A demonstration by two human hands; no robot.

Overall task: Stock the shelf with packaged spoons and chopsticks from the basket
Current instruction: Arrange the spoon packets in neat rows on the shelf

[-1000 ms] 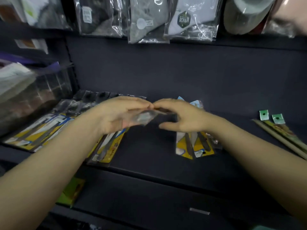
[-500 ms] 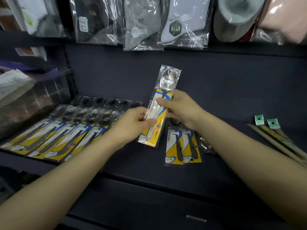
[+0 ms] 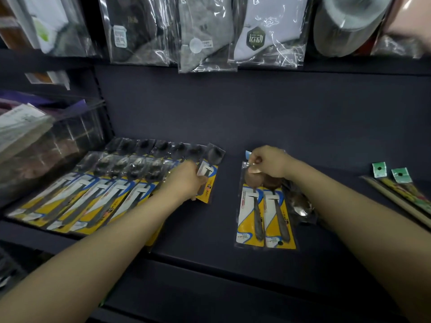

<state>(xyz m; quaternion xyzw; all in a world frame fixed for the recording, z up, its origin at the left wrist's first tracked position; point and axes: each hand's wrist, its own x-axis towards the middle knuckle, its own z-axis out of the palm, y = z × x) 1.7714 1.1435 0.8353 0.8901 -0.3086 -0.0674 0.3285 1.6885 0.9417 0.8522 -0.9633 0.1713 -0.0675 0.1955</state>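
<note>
Left hand (image 3: pixel 186 180): closed on a spoon pack (image 3: pixel 208 175), fingers curled over its lower half; bowl end clear beyond the knuckles.
Spoon pack: flat or nearly flat on the shelf (image 3: pixel 224 229), at the end of the row (image 3: pixel 93 194); overlap with its neighbour hidden under the hand.
Row: spoon packs fanned to the outside of the left hand, in two overlapping tiers, handles toward the shelf edge.
Right hand (image 3: pixel 268 163): fingers pinched at the top of the pile (image 3: pixel 264 215), apparently on a pack's header; exactly which pack cannot be told.
Pile: two yellow-carded packs side by side below the right hand, more clear packs just outside them, partly under the wrist.
Gap: bare shelf between the two hands.
Chopsticks (image 3: pixel 403 194): packs with green headers well outside the right hand, untouched.
Basket: not in view.
Socks (image 3: pixel 265 31): bagged, hung above both hands; no part in the task.
Step in hand: judged as seating one spoon pack at the row's end while taking up another from the pile.
Progress: judged as midway on spoons; pile not yet laid out.
Next move calls for: release by the left hand once the pack lies square; lift of a single pack by the right, without dragging its neighbours; carry across the gap to the row's end.
</note>
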